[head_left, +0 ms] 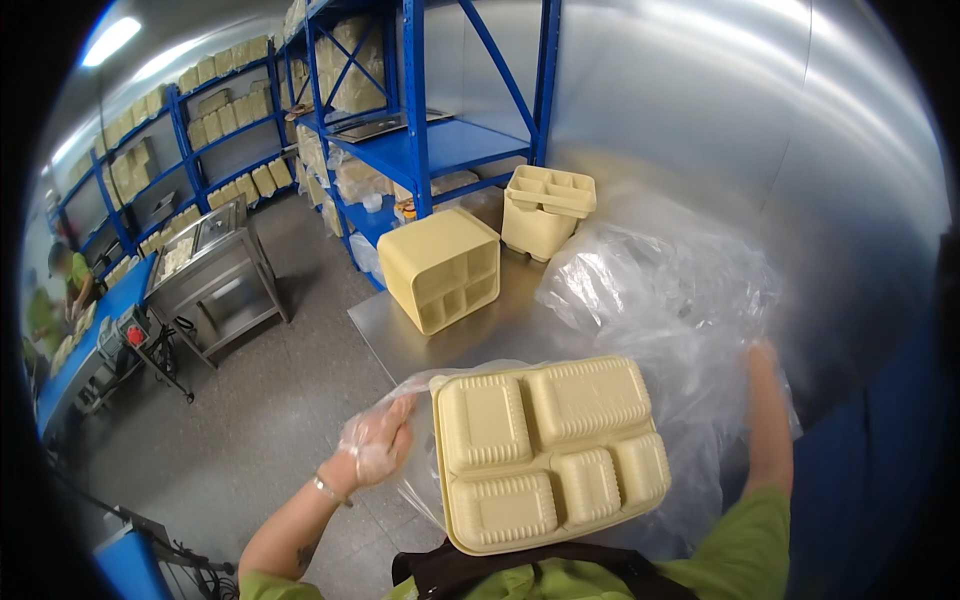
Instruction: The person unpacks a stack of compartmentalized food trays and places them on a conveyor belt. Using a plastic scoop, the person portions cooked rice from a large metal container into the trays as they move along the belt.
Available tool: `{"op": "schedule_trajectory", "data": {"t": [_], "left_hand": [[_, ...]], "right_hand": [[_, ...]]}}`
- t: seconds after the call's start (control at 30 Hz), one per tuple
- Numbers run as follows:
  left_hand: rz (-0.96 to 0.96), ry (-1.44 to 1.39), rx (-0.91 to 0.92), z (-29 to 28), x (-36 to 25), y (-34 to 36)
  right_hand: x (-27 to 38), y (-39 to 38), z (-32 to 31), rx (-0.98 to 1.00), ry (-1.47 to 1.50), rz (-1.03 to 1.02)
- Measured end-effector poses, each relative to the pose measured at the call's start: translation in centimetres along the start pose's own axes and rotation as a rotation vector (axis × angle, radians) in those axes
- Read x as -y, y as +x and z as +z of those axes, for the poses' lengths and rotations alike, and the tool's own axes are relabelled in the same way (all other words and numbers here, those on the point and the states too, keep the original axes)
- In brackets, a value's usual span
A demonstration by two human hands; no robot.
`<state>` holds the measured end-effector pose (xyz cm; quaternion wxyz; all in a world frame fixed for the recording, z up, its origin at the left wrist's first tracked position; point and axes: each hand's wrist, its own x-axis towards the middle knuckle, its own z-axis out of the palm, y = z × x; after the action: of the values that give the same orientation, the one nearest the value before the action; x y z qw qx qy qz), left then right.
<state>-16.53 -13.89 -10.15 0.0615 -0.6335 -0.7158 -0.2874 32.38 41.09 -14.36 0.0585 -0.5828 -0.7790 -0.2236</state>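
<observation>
A cream five-compartment tray stack (545,400), raised ridges facing up, fills the lower centre over clear plastic. My left hand (385,435), under a clear film, has its fingers closed on the plastic beside the stack's left edge. My right hand (762,365) is at the right in the crumpled clear bag (650,285); its fingers are blurred and hidden by the plastic. Beyond, on the steel table (380,345), a cream tray stack (435,255) lies on its side, and another (540,210) stands behind it with compartments upward.
Blue shelving (415,150) holds wrapped goods behind the table, beside a steel wall. At left are a steel worktable (225,300), a blue conveyor (65,370) and co-workers in green (80,275). Racks of cream containers (225,120) line the back. Another blue machine (135,560) is lower left.
</observation>
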Motion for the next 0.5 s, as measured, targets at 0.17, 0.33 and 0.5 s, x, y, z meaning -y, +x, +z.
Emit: {"op": "schedule_trajectory", "data": {"t": [0.17, 0.33, 0.5], "left_hand": [[-0.091, -0.781, 0.260, 4.2, 4.7, 4.0], [-0.543, -1.324, 0.202, 11.6, 6.9, 1.4], [-0.632, -1.274, 0.001, 19.7, 8.7, -2.6]], "right_hand": [[3.9, -13.8, -6.7, 0.510, 0.617, 0.009], [5.7, -27.9, -17.1, 0.328, 0.803, 0.108], [11.2, -37.9, -13.3, 1.097, 1.473, 0.352]]}}
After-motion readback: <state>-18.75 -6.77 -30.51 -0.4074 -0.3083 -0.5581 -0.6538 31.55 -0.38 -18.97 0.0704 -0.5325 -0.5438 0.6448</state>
